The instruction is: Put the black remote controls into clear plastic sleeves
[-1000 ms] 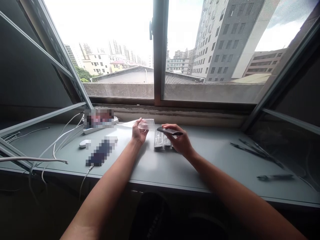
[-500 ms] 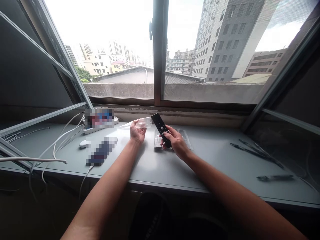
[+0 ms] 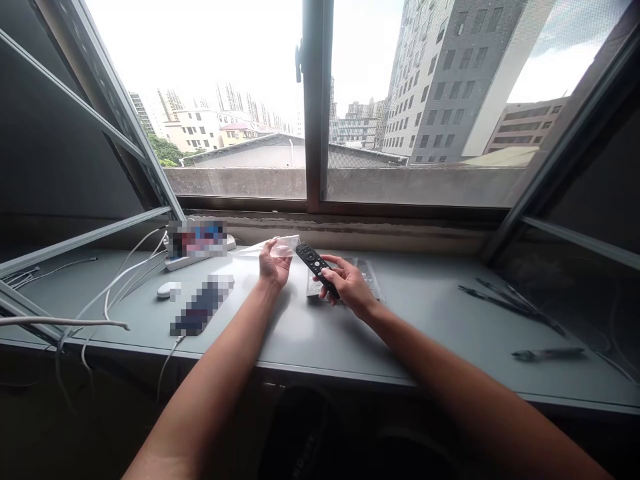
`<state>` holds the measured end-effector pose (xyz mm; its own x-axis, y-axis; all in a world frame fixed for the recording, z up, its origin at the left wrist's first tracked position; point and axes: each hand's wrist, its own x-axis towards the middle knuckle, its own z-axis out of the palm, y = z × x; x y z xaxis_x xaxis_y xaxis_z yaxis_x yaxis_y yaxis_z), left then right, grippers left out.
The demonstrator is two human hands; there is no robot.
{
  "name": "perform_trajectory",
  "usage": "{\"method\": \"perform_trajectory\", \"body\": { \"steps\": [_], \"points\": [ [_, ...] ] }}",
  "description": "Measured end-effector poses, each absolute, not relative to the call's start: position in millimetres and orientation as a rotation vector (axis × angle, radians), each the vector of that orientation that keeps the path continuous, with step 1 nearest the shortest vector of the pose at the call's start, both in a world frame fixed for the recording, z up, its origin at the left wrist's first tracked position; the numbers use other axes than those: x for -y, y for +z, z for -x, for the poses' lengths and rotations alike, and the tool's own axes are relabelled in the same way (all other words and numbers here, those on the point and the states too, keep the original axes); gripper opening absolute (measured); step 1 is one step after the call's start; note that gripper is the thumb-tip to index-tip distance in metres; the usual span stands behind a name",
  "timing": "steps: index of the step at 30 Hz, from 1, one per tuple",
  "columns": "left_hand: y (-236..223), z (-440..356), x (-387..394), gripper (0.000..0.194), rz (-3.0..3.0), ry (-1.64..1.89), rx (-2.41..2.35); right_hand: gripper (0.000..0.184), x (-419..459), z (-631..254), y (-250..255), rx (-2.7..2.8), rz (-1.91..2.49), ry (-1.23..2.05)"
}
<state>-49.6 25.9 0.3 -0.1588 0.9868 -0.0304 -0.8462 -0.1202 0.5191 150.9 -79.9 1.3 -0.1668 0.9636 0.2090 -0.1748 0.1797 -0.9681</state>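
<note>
A black remote control (image 3: 311, 259) with round and small buttons is gripped in my right hand (image 3: 349, 285), thumb over its lower half. Its far end tilts up and left, close to the mouth of a clear plastic bag (image 3: 287, 245). My left hand (image 3: 275, 265) is closed on that bag, whose loose length trails left toward the table. Under and behind my right hand, partly hidden by it, lies a flat stack of things in clear plastic wrapping (image 3: 369, 275) on the grey tabletop (image 3: 300, 337).
To the left are a blurred-out phone (image 3: 203, 310) on a cable, a small white rounded object (image 3: 165, 291), and a white power strip (image 3: 200, 259) with several cords. Black pens (image 3: 547, 355) and dark slim items (image 3: 495, 300) lie to the right. Metal frame bars slant along both sides.
The remote control has turned in my right hand, so more of its button face shows, and its far end has dropped slightly. My left hand stays on the bag.
</note>
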Motion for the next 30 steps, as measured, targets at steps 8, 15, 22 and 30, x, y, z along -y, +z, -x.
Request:
{"method": "perform_trajectory", "body": {
  "steps": [8,15,22,30],
  "points": [
    [-1.2,47.3,-25.9,0.020,-0.397,1.642,-0.476,0.042,77.4,-151.5,-1.5,1.342,0.864,1.234],
    [-3.1,48.1,-27.3,0.018,-0.423,1.644,-0.489,0.046,77.1,-152.1,-2.5,1.366,0.879,1.228],
    [-3.1,38.9,-19.9,0.034,-0.673,1.521,-0.518,0.045,76.6,-151.1,-2.9,1.380,0.877,1.213],
    [-4.0,35.2,-15.7,0.038,-0.830,1.412,-0.521,0.039,78.8,-151.3,1.2,1.308,0.912,1.262]
  ]
}}
